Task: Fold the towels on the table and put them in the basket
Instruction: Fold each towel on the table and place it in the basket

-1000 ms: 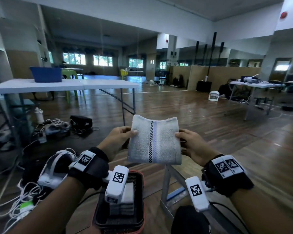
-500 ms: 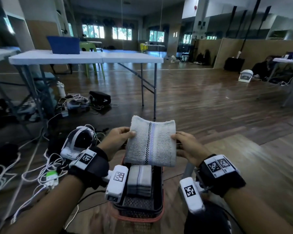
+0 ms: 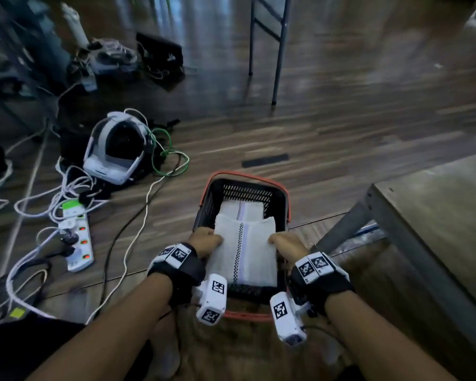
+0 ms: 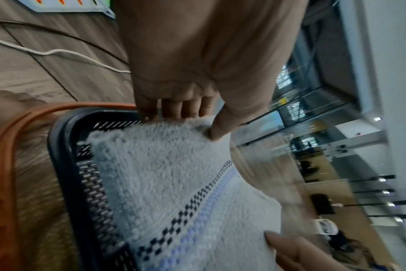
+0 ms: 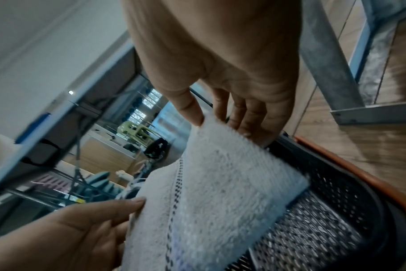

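A folded white towel (image 3: pixel 245 251) with a checked and blue stripe hangs over the near half of a black basket (image 3: pixel 282 204) with an orange rim, on the floor. My left hand (image 3: pixel 205 240) pinches its left edge, thumb on top (image 4: pixel 217 132). My right hand (image 3: pixel 285 243) pinches the right edge, thumb on top (image 5: pixel 192 113). Another folded towel (image 3: pixel 242 210) lies inside the basket at its far end. The held towel (image 4: pixel 174 183) sits just above the basket's mesh wall (image 5: pixel 325 210).
A wooden table (image 3: pixel 437 221) with a metal leg stands to the right of the basket. A headset (image 3: pixel 113 152), a power strip (image 3: pixel 77 237) and several cables lie on the floor to the left. Folding-table legs (image 3: pixel 278 48) stand farther off.
My head tipped down to the floor. Both hands lowered the folded towel from chest height down over the basket.
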`<state>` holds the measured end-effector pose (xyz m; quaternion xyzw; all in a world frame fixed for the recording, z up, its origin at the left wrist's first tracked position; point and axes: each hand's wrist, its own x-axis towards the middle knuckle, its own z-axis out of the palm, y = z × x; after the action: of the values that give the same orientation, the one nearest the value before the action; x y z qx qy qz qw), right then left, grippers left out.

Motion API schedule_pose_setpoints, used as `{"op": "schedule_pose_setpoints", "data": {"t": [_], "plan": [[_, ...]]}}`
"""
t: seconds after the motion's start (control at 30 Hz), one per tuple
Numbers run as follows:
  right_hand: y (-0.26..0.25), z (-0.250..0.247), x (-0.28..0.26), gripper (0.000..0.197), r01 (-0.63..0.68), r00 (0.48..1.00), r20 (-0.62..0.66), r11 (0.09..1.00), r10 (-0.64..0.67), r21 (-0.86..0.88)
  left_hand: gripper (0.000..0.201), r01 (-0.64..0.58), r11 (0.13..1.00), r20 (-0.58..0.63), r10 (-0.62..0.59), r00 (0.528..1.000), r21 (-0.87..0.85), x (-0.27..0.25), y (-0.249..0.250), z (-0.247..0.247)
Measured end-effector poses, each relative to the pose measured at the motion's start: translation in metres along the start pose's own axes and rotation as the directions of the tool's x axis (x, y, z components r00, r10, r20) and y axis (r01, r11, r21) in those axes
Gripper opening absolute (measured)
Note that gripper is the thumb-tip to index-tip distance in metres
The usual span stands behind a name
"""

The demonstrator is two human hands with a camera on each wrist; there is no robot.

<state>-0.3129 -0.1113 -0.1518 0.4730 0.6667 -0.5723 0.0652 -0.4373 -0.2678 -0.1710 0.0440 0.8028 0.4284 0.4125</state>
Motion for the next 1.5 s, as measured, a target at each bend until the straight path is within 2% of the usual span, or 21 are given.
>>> {"op": "schedule_pose_setpoints", "data": {"t": [0.1,0.17,0.33,0.43,0.5,0.6,0.77,0.83,0.93,1.0,1.07,1.1,1.13,1.17,1.2,1.27,1.3,1.37,1.5], "plan": [[0.008,0.014,0.048,0.014,-0.036,0.999,0.0,0.998,0.036,-0.05,0.015,0.03,0.997,-0.032,-0.028,0.999,0.066,0.052,-0.008,0.008],[0.005,0.018,0.076,0.014,-0.038,0.999,-0.017,0.997,0.037,-0.064,0.012,0.015,0.994,-0.059,-0.008,0.998,0.106,0.079,-0.003,0.013],[-0.013,0.024,0.143,0.016,0.007,0.997,-0.072,0.996,-0.013,-0.084,0.022,-0.015,0.987,-0.113,0.033,0.993,0.163,0.144,0.013,0.015],[-0.02,0.027,0.172,0.022,0.007,0.994,-0.104,0.996,-0.016,-0.084,0.022,-0.042,0.983,-0.139,0.067,0.988,0.178,0.176,0.019,0.015],[-0.022,0.031,0.186,0.018,0.004,0.993,-0.118,0.997,-0.013,-0.074,0.022,-0.046,0.981,-0.154,0.076,0.985,0.19,0.193,0.018,0.017],[-0.015,0.037,0.205,0.026,0.021,0.987,-0.155,0.997,-0.033,-0.08,0.014,-0.036,0.98,-0.149,0.066,0.987,0.196,0.21,0.009,0.022],[-0.002,0.042,0.215,0.032,0.024,0.98,-0.194,0.996,-0.041,-0.088,0.026,-0.045,0.972,-0.181,0.088,0.98,0.233,0.22,-0.002,0.03],[0.001,0.042,0.218,0.029,0.016,0.981,-0.193,0.997,-0.031,-0.078,0.028,-0.049,0.976,-0.196,0.092,0.976,0.214,0.224,-0.004,0.032],[-0.002,0.046,0.214,0.011,0.022,0.967,-0.248,0.992,-0.052,-0.121,0.032,-0.064,0.981,-0.232,0.105,0.967,0.181,0.223,-0.006,0.034],[-0.004,0.053,0.208,0.033,0.064,0.922,-0.354,0.962,-0.159,-0.264,0.042,-0.113,0.975,-0.264,0.163,0.951,0.193,0.22,-0.007,0.039],[-0.004,0.063,0.199,0.047,0.158,0.807,-0.411,0.825,-0.424,-0.542,0.053,-0.235,0.926,-0.289,0.32,0.902,0.294,0.216,-0.008,0.044],[-0.003,0.069,0.196,0.048,0.211,0.744,-0.385,0.739,-0.546,-0.64,0.055,-0.296,0.877,-0.283,0.414,0.865,0.377,0.215,-0.01,0.047],[0.0,0.074,0.196,0.047,0.256,0.706,-0.338,0.67,-0.622,-0.697,0.056,-0.339,0.814,-0.255,0.495,0.831,0.472,0.215,-0.014,0.05],[0.006,0.079,0.198,0.048,0.278,0.698,-0.29,0.621,-0.655,-0.733,0.055,-0.364,0.742,-0.199,0.549,0.812,0.563,0.216,-0.018,0.052],[0.013,0.084,0.202,0.05,0.279,0.714,-0.245,0.587,-0.656,-0.76,0.054,-0.371,0.674,-0.134,0.572,0.809,0.638,0.218,-0.024,0.054],[0.031,0.089,0.21,0.056,0.25,0.768,-0.194,0.565,-0.61,-0.787,0.054,-0.344,0.599,-0.044,0.537,0.843,0.723,0.222,-0.034,0.058],[0.039,0.091,0.214,0.06,0.237,0.778,-0.194,0.565,-0.597,-0.79,0.054,-0.326,0.594,-0.028,0.507,0.861,0.735,0.223,-0.038,0.06],[0.052,0.095,0.222,0.065,0.227,0.767,-0.216,0.571,-0.605,-0.789,0.054,-0.321,0.59,-0.006,0.484,0.875,0.74,0.226,-0.045,0.065],[0.068,0.104,0.237,0.06,0.248,0.713,-0.275,0.599,-0.645,-0.761,0.054,-0.319,0.574,-0.047,0.531,0.846,0.754,0.236,-0.059,0.074]]}}
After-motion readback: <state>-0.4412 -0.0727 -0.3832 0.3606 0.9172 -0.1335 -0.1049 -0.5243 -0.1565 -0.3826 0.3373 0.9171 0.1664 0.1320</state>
